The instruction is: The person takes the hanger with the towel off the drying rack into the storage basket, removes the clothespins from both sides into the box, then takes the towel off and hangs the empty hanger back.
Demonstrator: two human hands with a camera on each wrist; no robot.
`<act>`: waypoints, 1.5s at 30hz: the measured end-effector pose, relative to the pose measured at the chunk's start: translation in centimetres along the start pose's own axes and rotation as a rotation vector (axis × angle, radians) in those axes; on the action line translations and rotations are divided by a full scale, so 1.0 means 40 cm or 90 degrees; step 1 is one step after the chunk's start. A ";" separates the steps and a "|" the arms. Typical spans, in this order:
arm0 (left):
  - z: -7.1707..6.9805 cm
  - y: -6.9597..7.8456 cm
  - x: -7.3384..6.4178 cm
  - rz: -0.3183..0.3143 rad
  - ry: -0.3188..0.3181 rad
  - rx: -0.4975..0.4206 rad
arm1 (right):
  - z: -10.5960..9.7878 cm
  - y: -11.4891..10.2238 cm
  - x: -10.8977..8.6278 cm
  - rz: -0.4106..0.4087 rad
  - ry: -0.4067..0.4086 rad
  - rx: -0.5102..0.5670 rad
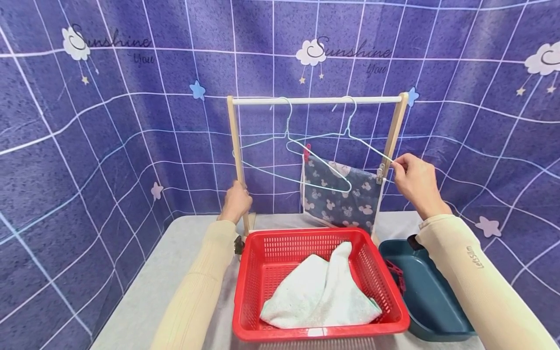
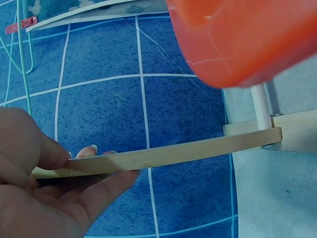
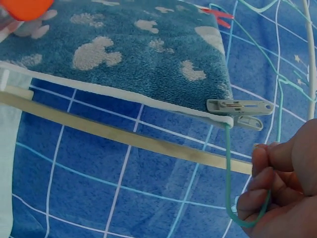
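Observation:
My left hand (image 1: 236,198) grips the left wooden post (image 1: 236,146) of a small clothes rack, thumb on one side and fingers behind it. With my right hand (image 1: 415,181) I pinch the right end of a light green wire hanger (image 1: 348,130) hooked on the white bar. A dark blue towel with pale mouse shapes (image 1: 337,197) hangs from that hanger, fixed by a red clothespin (image 1: 307,152) at its left corner and a grey clothespin (image 3: 233,107) at its right corner, close to my fingers. A second wire hanger (image 1: 287,134) hangs bare to the left.
In front of the rack stands a red basket (image 1: 321,333) holding a white cloth (image 1: 317,291). At its right is a dark teal basin (image 1: 437,287) with red clothespins (image 1: 395,274) inside. A purple-blue printed curtain (image 1: 175,121) surrounds the pale table (image 1: 144,301).

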State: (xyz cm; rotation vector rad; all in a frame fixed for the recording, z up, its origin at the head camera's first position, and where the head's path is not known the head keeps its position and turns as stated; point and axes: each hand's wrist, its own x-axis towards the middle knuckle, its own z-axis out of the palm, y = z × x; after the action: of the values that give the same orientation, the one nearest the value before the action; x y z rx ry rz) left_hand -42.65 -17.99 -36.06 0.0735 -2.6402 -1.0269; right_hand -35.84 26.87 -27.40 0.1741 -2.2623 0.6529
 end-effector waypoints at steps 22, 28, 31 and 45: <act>-0.001 0.002 -0.002 0.008 0.009 0.007 | 0.010 0.006 -0.011 0.008 0.048 0.012; 0.000 0.002 -0.001 0.016 0.011 0.015 | 0.002 0.001 -0.010 0.000 0.059 0.011; 0.001 0.001 -0.002 0.017 0.009 0.018 | -0.004 -0.003 -0.009 0.000 0.067 0.011; 0.002 0.002 0.000 0.008 0.004 0.011 | -0.063 -0.037 0.006 0.008 0.083 0.004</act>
State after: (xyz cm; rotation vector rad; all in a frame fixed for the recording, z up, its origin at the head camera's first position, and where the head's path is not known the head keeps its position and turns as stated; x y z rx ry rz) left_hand -42.67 -17.89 -36.08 0.0636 -2.6405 -0.9980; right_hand -33.93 26.89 -25.19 0.1168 -2.1377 0.6580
